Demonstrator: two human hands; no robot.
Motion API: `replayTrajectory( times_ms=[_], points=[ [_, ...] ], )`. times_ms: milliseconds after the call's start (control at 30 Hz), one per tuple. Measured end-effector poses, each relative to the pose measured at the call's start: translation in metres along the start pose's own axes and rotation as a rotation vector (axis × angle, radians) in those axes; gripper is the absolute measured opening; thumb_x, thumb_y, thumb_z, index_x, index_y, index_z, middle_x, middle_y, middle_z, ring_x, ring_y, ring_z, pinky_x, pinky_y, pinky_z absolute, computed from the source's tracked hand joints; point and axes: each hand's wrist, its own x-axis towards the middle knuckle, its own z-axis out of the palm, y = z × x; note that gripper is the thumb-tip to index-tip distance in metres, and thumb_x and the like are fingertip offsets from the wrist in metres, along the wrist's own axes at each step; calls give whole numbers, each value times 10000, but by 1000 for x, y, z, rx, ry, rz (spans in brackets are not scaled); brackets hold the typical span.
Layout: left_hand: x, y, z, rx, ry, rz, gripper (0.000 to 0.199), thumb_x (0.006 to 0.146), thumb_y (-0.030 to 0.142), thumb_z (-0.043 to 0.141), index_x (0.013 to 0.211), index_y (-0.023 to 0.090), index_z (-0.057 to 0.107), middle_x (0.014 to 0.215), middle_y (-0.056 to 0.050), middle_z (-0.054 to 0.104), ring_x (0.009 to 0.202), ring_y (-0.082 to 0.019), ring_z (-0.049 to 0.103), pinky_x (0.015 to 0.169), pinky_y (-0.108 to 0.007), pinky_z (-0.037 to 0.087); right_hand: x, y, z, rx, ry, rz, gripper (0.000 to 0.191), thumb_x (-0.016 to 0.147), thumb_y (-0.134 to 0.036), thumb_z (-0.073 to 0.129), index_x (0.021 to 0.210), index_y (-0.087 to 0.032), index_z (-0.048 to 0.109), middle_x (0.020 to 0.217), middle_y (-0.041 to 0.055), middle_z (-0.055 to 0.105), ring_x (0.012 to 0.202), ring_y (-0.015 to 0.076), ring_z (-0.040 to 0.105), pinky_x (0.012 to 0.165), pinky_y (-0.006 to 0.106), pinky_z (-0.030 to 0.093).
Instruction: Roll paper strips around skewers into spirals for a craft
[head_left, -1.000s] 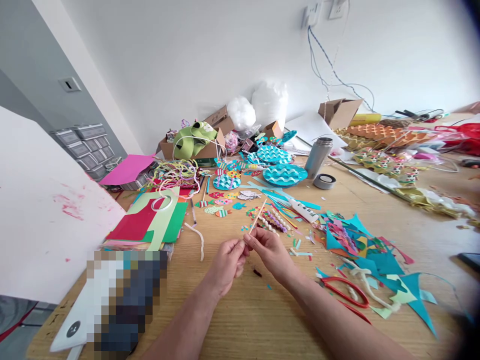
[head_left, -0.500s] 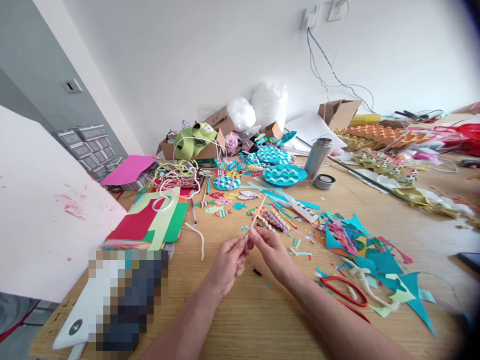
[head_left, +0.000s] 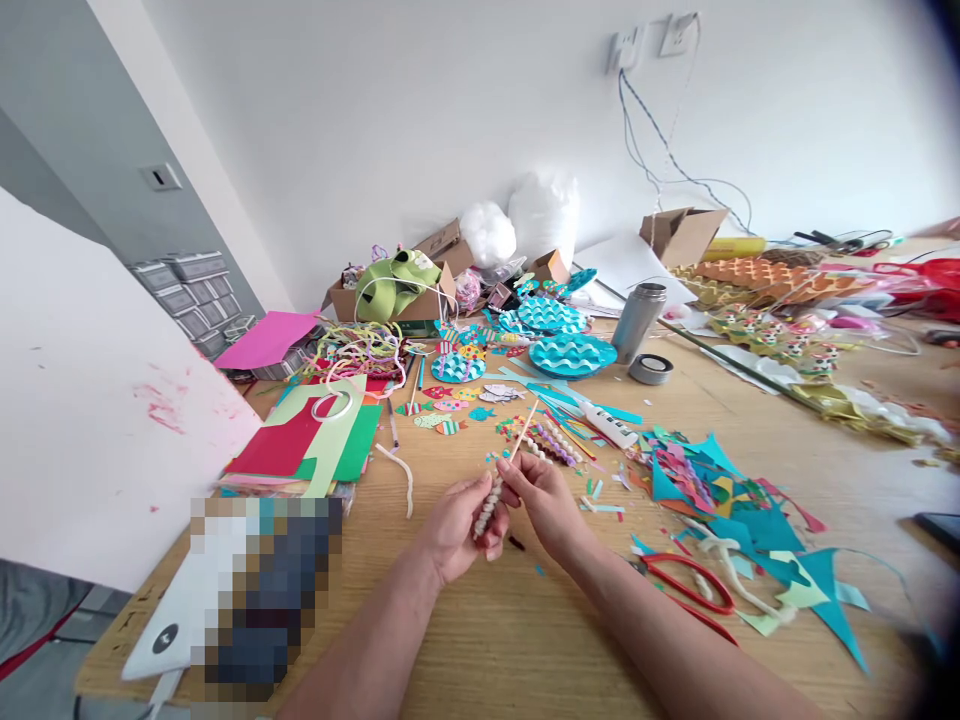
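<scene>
A thin wooden stick [head_left: 526,428] slants up and away between my hands, above the near middle of the table. Around its lower part sits a cream-white fuzzy pipe cleaner [head_left: 488,508] in a tight coil. My left hand [head_left: 452,527] is closed around this coil, which shows between thumb and fingers. My right hand [head_left: 547,497] pinches the stick just above the coil with thumb and forefinger. Beyond the stick lie several purple, white and brown coiled pipe cleaners [head_left: 556,443]. A loose white pipe cleaner [head_left: 401,470] rests left of my hands.
Red-handled pliers [head_left: 694,583] and teal paper scraps [head_left: 750,535] lie on the right. A glue bottle [head_left: 609,425], paper fish [head_left: 452,405], wavy blue discs [head_left: 572,355] and a steel flask [head_left: 638,322] stand farther back. Coloured paper sheets [head_left: 352,450] are stacked left.
My left fingers have loosened and turned, so the coil that was covered by them now shows. My right hand still pinches the stick. The camera view has shifted slightly.
</scene>
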Motion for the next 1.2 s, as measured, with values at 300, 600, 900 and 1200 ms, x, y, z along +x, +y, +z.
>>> replayTrajectory(
  times_ms=[300,600,900,1200],
  points=[
    [3,-6,7,234,254,108,390,702,511,576,608,157,442,429,107,257,338,-7,144,346,-184,68,-2,10,5,-40,59,-53,439,731,-596,532,586,-189,453,491,-21,486,468,117,433,489,253,340],
    [0,3,-1,81,77,26,299,746,427,560,694,133,538,409,101,266,335,-13,116,352,-188,50,4,0,-9,-32,145,-64,433,774,-555,505,579,-170,539,584,-2,538,577,128,477,600,253,371],
    [2,1,-3,93,74,26,322,789,454,497,809,139,560,434,77,354,329,-23,165,339,-181,85,3,-3,-7,71,92,-18,388,732,-532,569,603,-169,519,559,-28,477,504,106,444,528,242,339],
    [0,1,-1,145,69,36,298,794,446,507,716,159,486,422,109,241,349,-22,94,350,-179,59,2,-6,-8,-36,138,-43,386,712,-524,593,587,-164,532,548,-15,498,523,114,436,534,242,341]
  ],
)
